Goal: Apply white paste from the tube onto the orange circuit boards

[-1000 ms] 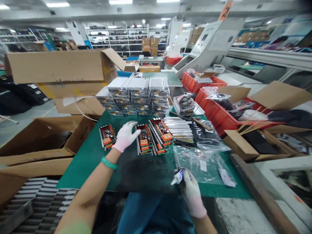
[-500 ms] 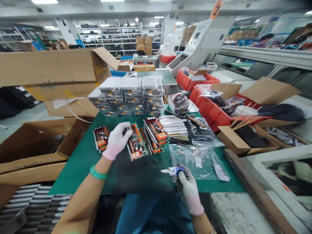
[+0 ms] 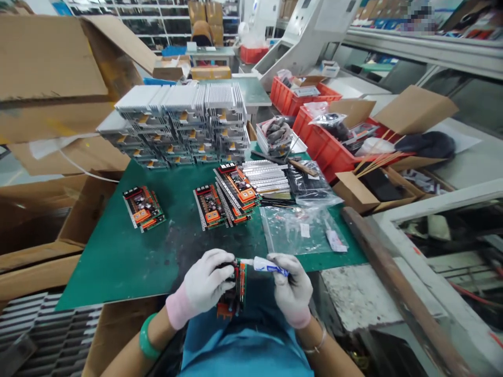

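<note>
My left hand (image 3: 204,285), in a white glove, grips a red circuit board (image 3: 232,293) edge-on over my lap at the near edge of the green mat (image 3: 129,256). In my gloved right hand (image 3: 291,290) is a small white and blue tube (image 3: 265,266), its nozzle touching the top edge of the board. More red boards lie on the mat: a small pile (image 3: 143,208) at the left and a leaning row (image 3: 226,199) in the middle. Behind them stands a stack of finned aluminium heat sinks (image 3: 181,125).
Open cardboard boxes (image 3: 47,94) crowd the left side. Red bins (image 3: 326,146) and a small carton (image 3: 369,188) sit at the right. Clear plastic bags (image 3: 302,228) lie right of the boards. Dark finned parts (image 3: 43,330) lie at the lower left.
My left hand lifted a board from the middle row and brought it down to my lap. The right hand swung the tube over to the board's edge. The camera tilted down.
</note>
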The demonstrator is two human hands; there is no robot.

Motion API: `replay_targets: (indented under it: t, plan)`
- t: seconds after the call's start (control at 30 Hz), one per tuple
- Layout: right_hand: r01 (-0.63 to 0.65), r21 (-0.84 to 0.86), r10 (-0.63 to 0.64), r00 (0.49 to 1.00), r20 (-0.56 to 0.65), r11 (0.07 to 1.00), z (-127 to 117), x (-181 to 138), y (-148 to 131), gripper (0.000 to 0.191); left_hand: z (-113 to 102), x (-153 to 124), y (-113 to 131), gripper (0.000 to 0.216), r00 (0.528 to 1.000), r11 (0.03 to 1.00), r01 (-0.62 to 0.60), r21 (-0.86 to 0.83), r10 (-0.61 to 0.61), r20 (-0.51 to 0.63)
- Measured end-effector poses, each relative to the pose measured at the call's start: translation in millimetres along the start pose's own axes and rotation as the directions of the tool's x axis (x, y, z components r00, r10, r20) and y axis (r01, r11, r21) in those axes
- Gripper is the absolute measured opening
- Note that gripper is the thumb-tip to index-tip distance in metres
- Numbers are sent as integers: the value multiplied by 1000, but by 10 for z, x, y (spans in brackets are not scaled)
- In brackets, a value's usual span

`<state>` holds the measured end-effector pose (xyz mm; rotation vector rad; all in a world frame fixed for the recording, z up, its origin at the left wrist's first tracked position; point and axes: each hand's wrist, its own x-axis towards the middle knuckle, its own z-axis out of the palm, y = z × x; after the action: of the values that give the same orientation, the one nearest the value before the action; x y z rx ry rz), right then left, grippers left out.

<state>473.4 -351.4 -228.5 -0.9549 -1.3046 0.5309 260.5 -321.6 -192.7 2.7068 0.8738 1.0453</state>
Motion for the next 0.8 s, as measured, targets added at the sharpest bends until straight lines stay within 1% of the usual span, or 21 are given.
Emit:
replay_targets:
  t: [0.1, 0.2, 0.33, 0.53, 0.6, 0.67, 0.7, 0.73, 0.77, 0.8]
  plan:
    - [141, -103, -130, 986, 108, 985, -36, -4, -13, 17, -16, 29, 8, 7, 1000, 1000, -12, 9, 13, -1]
    - [220, -160, -197, 969, 147, 962, -43, 15, -25, 18, -13, 36, 16, 7, 999, 999, -32, 18, 32, 8]
    - [276, -209, -240, 954, 181, 938, -42, 57, -61, 19, 13, 19, 25, 9, 1000, 999, -25, 31, 25, 9]
    - [311, -199, -274, 942, 193, 929, -62, 76, -73, 26, 32, 40, 45, 7, 1000, 1000, -9, 5, 9, -5]
    - [278, -176, -248, 953, 172, 944, -53, 51, -58, 27, 29, 47, 49, 7, 1000, 1000, -16, -16, 16, -9]
    - [166, -120, -157, 984, 84, 979, -20, 18, -38, 26, 32, 43, 42, 7, 1000, 999, -22, -24, 21, -9]
    - [76, -70, -76, 997, 12, 995, 5, 3, -26, 23, 39, 35, 32, 8, 1000, 1000, -13, -17, 13, -5]
    - [-26, 0, 26, 997, -69, 1000, 34, -11, -13, 20, 51, 23, 15, 8, 1000, 1000, 4, -4, -4, -1]
    - [-128, 85, 139, 981, -136, 988, 65, -22, 4, 18, 68, 7, -9, 8, 999, 999, 34, 15, -34, 0]
    - [-217, 170, 246, 953, -175, 961, 95, -32, 23, 16, 89, -12, -41, 8, 997, 996, 82, 42, -82, 0]
